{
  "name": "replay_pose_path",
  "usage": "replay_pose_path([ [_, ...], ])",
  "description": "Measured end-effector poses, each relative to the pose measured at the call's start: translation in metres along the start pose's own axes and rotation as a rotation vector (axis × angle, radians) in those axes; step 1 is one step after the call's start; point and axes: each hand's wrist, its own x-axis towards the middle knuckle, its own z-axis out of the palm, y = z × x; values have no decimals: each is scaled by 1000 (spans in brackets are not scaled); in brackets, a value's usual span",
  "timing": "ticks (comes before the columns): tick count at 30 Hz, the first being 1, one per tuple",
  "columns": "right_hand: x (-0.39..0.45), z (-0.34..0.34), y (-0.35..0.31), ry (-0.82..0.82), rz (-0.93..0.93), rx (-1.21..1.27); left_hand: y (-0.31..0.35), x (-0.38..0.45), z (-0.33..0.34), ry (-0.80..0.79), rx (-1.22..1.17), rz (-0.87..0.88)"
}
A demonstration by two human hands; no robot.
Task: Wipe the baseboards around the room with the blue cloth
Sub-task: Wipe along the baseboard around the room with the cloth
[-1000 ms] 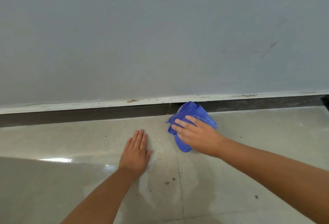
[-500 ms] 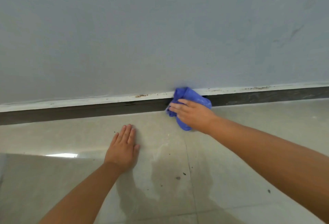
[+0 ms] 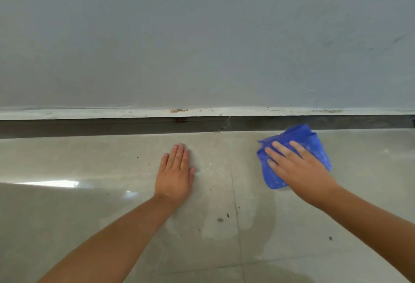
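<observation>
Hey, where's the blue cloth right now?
In the head view, the blue cloth lies on the floor at right, under the right hand, its top edge at the dark baseboard.

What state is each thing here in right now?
blue cloth: crumpled, on the floor, top edge at the baseboard.
right hand: flat on the cloth, fingers straight.
left hand: flat on the floor.
baseboard: dark, rusty spots on its white top edge.
floor: glossy, speckled with dirt.

The blue cloth point(image 3: 314, 145) looks soft and creased, the floor tiles point(image 3: 89, 204) are glossy and smooth, the wall point(image 3: 202, 35) matt, the baseboard point(image 3: 112, 126) dark.
</observation>
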Motion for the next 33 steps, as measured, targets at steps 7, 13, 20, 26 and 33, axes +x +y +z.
replay_pose_path([
  [7,100,-35,-97,170,-282,-48,-55,-4,-2,203,8,-109],
  [13,157,-45,-116,14,-296,-223,-95,-22,2,254,-7,-117],
  [20,104,-13,-37,-30,-155,-160,-65,-12,7,266,62,9],
  [26,31,8,32,29,55,-80,-30,-1,10,198,150,128],
  [33,-10,10,40,31,-13,-6,21,10,8,150,158,212],
])
